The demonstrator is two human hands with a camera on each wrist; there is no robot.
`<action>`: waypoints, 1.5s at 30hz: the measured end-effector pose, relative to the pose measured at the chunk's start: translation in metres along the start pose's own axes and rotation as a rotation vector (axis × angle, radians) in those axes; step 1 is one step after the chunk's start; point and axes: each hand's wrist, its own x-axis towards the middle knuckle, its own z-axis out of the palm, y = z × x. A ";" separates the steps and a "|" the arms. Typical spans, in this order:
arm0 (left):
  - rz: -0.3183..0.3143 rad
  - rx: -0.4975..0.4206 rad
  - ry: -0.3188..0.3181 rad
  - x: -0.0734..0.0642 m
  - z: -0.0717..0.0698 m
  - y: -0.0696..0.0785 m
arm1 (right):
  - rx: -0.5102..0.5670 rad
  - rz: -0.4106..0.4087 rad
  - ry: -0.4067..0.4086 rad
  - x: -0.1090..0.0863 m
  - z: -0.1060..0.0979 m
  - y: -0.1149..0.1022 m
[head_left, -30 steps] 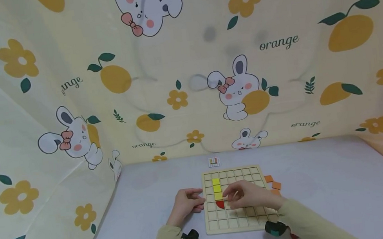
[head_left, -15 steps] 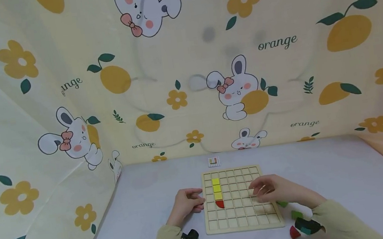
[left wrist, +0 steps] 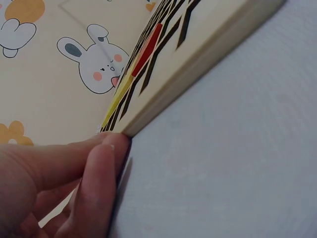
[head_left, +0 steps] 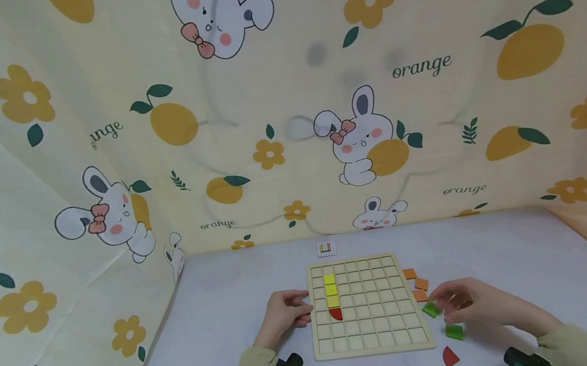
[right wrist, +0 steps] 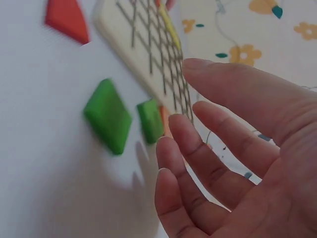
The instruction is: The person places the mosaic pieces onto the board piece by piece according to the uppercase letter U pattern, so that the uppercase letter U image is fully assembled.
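A wooden grid board [head_left: 375,324] lies flat on the table. In its second column sit several yellow square tiles [head_left: 331,290], with a red quarter-round tile [head_left: 336,314] just below them. My left hand [head_left: 285,315] touches the board's left edge with thumb and fingertips, also visible in the left wrist view. Right of the board, my right hand [head_left: 476,304] hovers with loosely bent fingers and nothing held. Closest to it are a green tile [head_left: 431,310] by the board's edge and another green tile [right wrist: 108,117], large in the right wrist view.
Several orange tiles [head_left: 421,284] lie along the board's right side. A second red quarter-round tile [head_left: 450,357] is near the front. Behind the board lies a small pattern card [head_left: 326,249]. A printed curtain [head_left: 286,117] hangs behind the table.
My right hand has moved right, away from the red tile on the board and over to the loose green tiles. The left hand stays at the board's edge.
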 end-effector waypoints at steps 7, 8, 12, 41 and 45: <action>0.000 0.011 0.002 -0.001 -0.001 0.001 | -0.066 0.049 -0.004 -0.015 0.002 0.009; -0.002 0.008 0.002 -0.001 -0.001 0.001 | -0.077 0.052 -0.003 -0.016 0.002 0.010; -0.002 0.000 -0.001 -0.001 -0.001 0.000 | -0.115 0.037 0.004 -0.020 0.004 0.012; -0.037 0.018 0.011 -0.002 -0.001 0.005 | -0.328 -0.062 0.004 -0.013 0.001 0.006; -0.026 0.015 0.008 -0.002 -0.001 0.005 | -0.358 -0.125 0.027 -0.005 0.001 -0.003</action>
